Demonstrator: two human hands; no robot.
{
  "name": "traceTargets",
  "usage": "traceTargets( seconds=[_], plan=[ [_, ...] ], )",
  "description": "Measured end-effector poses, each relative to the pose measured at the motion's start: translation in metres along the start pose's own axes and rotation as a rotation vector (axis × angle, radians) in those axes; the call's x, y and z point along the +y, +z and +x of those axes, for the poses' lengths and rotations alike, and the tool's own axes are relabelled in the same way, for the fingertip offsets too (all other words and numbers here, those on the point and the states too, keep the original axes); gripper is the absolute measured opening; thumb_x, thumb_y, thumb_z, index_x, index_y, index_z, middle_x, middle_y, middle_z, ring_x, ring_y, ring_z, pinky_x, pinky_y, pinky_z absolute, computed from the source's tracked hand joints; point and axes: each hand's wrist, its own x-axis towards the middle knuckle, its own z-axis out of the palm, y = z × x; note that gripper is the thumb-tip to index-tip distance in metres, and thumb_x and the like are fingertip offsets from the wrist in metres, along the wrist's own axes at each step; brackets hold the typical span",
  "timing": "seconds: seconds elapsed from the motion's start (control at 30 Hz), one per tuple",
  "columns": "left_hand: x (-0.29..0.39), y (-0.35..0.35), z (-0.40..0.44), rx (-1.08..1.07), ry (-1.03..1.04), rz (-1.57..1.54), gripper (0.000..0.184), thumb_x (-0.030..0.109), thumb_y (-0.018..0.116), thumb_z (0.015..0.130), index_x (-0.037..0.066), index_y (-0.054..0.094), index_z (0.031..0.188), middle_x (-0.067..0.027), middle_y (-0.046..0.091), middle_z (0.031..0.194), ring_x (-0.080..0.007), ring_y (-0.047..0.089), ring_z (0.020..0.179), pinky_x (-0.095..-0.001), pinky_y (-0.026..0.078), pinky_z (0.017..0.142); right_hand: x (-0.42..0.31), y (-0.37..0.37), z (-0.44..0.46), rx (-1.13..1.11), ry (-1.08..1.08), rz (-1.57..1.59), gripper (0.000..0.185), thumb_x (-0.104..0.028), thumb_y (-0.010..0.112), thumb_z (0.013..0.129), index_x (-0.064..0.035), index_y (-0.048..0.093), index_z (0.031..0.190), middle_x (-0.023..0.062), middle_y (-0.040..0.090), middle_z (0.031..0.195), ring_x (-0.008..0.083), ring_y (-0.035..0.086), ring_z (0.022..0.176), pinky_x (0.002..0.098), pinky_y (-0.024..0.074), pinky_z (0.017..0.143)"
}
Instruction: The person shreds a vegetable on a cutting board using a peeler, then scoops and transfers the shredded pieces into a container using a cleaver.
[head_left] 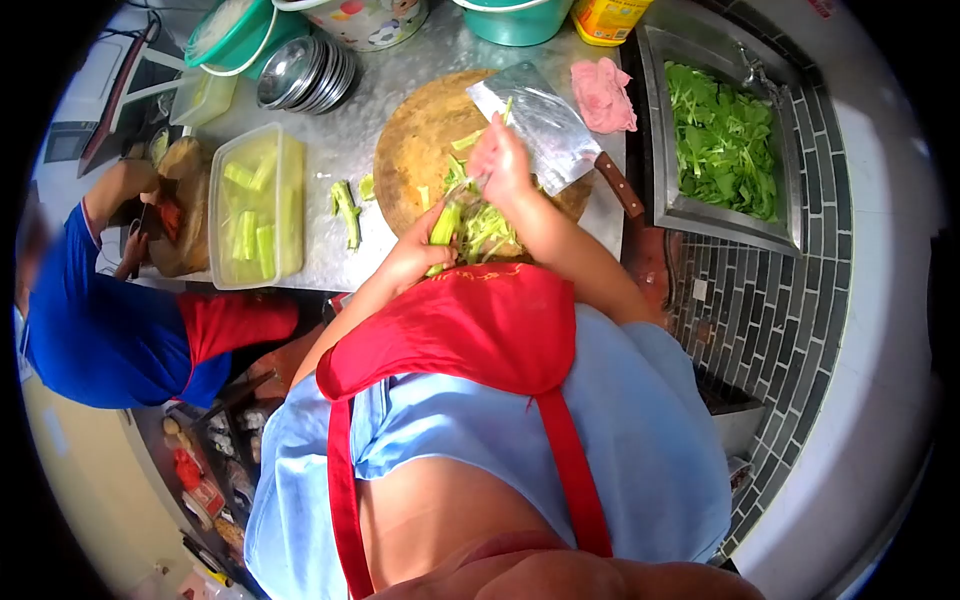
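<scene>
My left hand (pixel 408 252) is wrapped round a thick, pale green vegetable stalk (pixel 446 226) at the near edge of the round wooden chopping board (pixel 408 140). Just above the stalk is my right hand (pixel 502 162), its fingers closed; what they pinch is too small to make out. Green peel strips (pixel 486 228) lie heaped beside the stalk, with more scraps on the board. A broad cleaver (pixel 540 120) with a brown wooden handle rests flat on the board's right side, its handle past the edge.
Left of the board lie a loose stalk (pixel 347 214) and a plastic tub (pixel 292 200) of cut stalks. Stacked metal bowls (pixel 300 78) and a pink cloth (pixel 603 96) sit behind. A sink (pixel 730 232) of leafy greens is right. Another person (pixel 120 310) works at left.
</scene>
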Motion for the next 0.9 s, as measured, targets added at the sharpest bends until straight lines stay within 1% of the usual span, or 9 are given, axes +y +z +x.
traceTargets(
  seconds=[0.13, 0.33, 0.47, 0.57, 0.6, 0.63, 0.7, 0.8, 0.9],
  plan=[
    [0.003, -0.005, 0.000, -0.094, -0.018, 0.019, 0.082, -0.014, 0.049, 0.068, 0.013, 0.021, 0.140, -0.0062, 0.047, 0.095, -0.0137, 0.050, 0.070, -0.0248, 0.043, 0.056, -0.021, -0.021, 0.025, -0.001, -0.054, 0.044, 0.047, -0.042, 0.049, 0.087, -0.0158, 0.029, 0.055, -0.0031, 0.024, 0.047, 0.0103, 0.022, 0.039, 0.0259, 0.0220, 0.040],
    [0.024, 0.018, -0.007, 0.058, -0.117, -0.348, 0.074, -0.010, 0.052, 0.073, 0.012, 0.024, 0.138, -0.0058, 0.050, 0.098, -0.0158, 0.054, 0.076, -0.0272, 0.048, 0.063, -0.024, -0.002, 0.004, -0.003, 0.026, 0.139, 0.047, -0.042, 0.047, 0.089, -0.0158, 0.028, 0.054, -0.0031, 0.023, 0.047, 0.0103, 0.022, 0.039, 0.0259, 0.0215, 0.041],
    [0.011, 0.009, 0.000, -0.005, -0.092, -0.248, 0.070, -0.006, 0.054, 0.077, 0.012, 0.024, 0.138, -0.0067, 0.050, 0.108, -0.0162, 0.055, 0.080, -0.0290, 0.050, 0.068, 0.001, 0.008, -0.016, -0.202, 0.169, 0.100, 0.044, -0.039, 0.048, 0.088, -0.0141, 0.031, 0.056, -0.0019, 0.027, 0.046, 0.0119, 0.026, 0.039, 0.0280, 0.0252, 0.038],
    [0.005, -0.001, -0.003, -0.055, -0.047, -0.163, 0.069, -0.004, 0.055, 0.079, 0.011, 0.023, 0.138, -0.0062, 0.049, 0.114, -0.0150, 0.054, 0.084, -0.0283, 0.050, 0.069, -0.004, 0.000, 0.000, -0.056, 0.035, 0.058, 0.043, -0.037, 0.049, 0.089, -0.0139, 0.032, 0.057, -0.0013, 0.028, 0.046, 0.0120, 0.027, 0.039, 0.0279, 0.0257, 0.038],
    [0.010, 0.001, -0.007, -0.048, -0.032, -0.142, 0.068, -0.005, 0.054, 0.080, 0.010, 0.023, 0.139, -0.0058, 0.048, 0.116, -0.0141, 0.053, 0.085, -0.0277, 0.049, 0.069, -0.008, -0.006, 0.012, 0.030, -0.025, 0.020, 0.045, -0.040, 0.049, 0.088, -0.0152, 0.030, 0.056, -0.0027, 0.024, 0.047, 0.0110, 0.023, 0.039, 0.0267, 0.0231, 0.040],
    [0.013, 0.003, -0.009, -0.041, -0.015, -0.120, 0.068, -0.005, 0.054, 0.080, 0.010, 0.022, 0.139, -0.0054, 0.047, 0.118, -0.0132, 0.052, 0.086, -0.0271, 0.049, 0.069, -0.012, -0.020, 0.023, -0.016, -0.051, 0.035, 0.045, -0.042, 0.049, 0.088, -0.0153, 0.030, 0.056, -0.0030, 0.024, 0.047, 0.0109, 0.023, 0.039, 0.0267, 0.0232, 0.040],
    [0.016, 0.001, -0.009, -0.038, -0.005, -0.088, 0.068, -0.004, 0.054, 0.080, 0.010, 0.023, 0.139, -0.0051, 0.047, 0.118, -0.0124, 0.051, 0.086, -0.0260, 0.049, 0.068, -0.019, -0.031, 0.029, 0.061, -0.086, -0.050, 0.046, -0.042, 0.050, 0.087, -0.0158, 0.030, 0.055, -0.0029, 0.024, 0.047, 0.0108, 0.023, 0.039, 0.0263, 0.0229, 0.040],
    [0.019, 0.002, -0.007, -0.011, 0.006, -0.074, 0.068, -0.004, 0.055, 0.080, 0.009, 0.023, 0.138, -0.0053, 0.049, 0.115, -0.0118, 0.051, 0.084, -0.0247, 0.048, 0.066, -0.021, -0.031, 0.023, 0.019, 0.001, 0.207, 0.045, -0.040, 0.049, 0.088, -0.0136, 0.031, 0.056, -0.0022, 0.025, 0.047, 0.0117, 0.024, 0.040, 0.0296, 0.0251, 0.040],
    [0.012, 0.002, -0.001, -0.036, -0.026, -0.109, 0.069, -0.005, 0.056, 0.079, 0.008, 0.023, 0.138, -0.0061, 0.050, 0.111, -0.0114, 0.051, 0.080, -0.0241, 0.047, 0.064, -0.012, -0.004, -0.005, -0.052, 0.130, 0.211, 0.047, -0.042, 0.049, 0.088, -0.0142, 0.030, 0.054, -0.0021, 0.024, 0.046, 0.0121, 0.024, 0.039, 0.0287, 0.0249, 0.040]
  ],
)
